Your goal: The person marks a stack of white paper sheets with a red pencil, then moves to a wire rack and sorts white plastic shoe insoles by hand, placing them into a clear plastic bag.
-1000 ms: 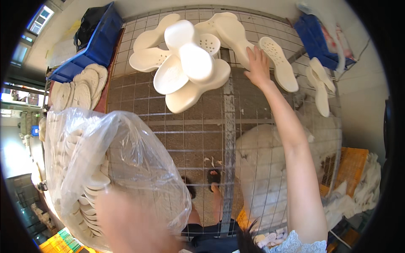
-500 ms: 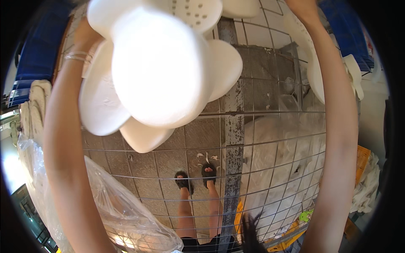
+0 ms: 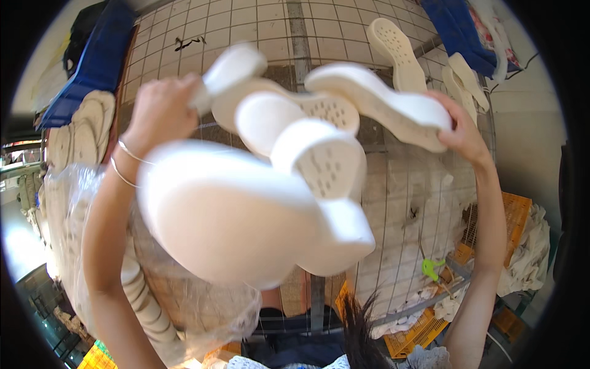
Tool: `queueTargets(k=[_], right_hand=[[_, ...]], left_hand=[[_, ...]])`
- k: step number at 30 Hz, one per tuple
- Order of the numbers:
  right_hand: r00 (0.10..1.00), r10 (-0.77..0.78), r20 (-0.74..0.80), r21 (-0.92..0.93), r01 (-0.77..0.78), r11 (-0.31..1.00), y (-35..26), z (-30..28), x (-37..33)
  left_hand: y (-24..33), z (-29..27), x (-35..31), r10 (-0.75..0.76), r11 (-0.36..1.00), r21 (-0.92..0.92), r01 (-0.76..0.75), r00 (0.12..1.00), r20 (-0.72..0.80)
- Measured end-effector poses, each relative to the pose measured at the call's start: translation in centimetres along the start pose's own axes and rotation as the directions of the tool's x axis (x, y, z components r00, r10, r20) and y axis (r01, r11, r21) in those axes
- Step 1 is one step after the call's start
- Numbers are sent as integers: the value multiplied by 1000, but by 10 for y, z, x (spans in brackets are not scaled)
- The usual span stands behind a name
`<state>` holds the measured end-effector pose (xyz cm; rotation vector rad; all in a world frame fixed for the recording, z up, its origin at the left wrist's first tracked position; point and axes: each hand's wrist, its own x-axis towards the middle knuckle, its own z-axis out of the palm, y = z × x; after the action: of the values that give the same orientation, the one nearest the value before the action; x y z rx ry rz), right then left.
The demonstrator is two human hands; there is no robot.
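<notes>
White foam shoe soles, several with dotted holes, crowd the space between my hands. My left hand (image 3: 161, 111) is closed round the near end of a small-looking sole (image 3: 236, 66), blurred by motion. My right hand (image 3: 461, 130) grips the end of a long curved sole (image 3: 381, 101), fingers wrapped on its edge. Between them hang or tumble further soles, among them a holed sole (image 3: 329, 169) and a large, smeared sole (image 3: 227, 209) closest to me. What holds these middle soles up, if anything, cannot be made out. Beyond my right hand a sole (image 3: 396, 52) rests on the wire mesh.
A wire mesh rack (image 3: 393, 178) spans the space before me. Blue bins (image 3: 104, 55) stand at far left and far right. Stacked soles (image 3: 86, 126) and clear plastic sheeting (image 3: 67, 203) lie at left. An orange crate (image 3: 418, 332) and a green clip (image 3: 432, 268) are at lower right.
My hands have come down from the top edge and closer in. The soles have spread and dropped nearer to me. The view has tipped upward, showing more of the far mesh.
</notes>
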<state>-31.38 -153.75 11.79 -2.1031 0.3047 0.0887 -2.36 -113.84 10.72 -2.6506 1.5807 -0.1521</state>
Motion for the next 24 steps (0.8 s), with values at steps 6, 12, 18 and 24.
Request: queueTargets(k=[6, 12, 18, 24], right_hand=[[925, 247, -289, 421, -109, 900, -1, 4, -168], [791, 471, -391, 805, 45, 592, -52, 79, -220], [999, 29, -43, 749, 13, 662, -141, 233, -298], [797, -293, 528, -600, 595, 535, -111, 346, -318]], left_hand=[[14, -76, -116, -416, 299, -798, 523, 825, 384], [97, -112, -299, -471, 742, -534, 405, 882, 15], [232, -33, -415, -168, -261, -744, 615, 730, 663], [242, -58, -456, -296, -955, -148, -257, 848, 440]])
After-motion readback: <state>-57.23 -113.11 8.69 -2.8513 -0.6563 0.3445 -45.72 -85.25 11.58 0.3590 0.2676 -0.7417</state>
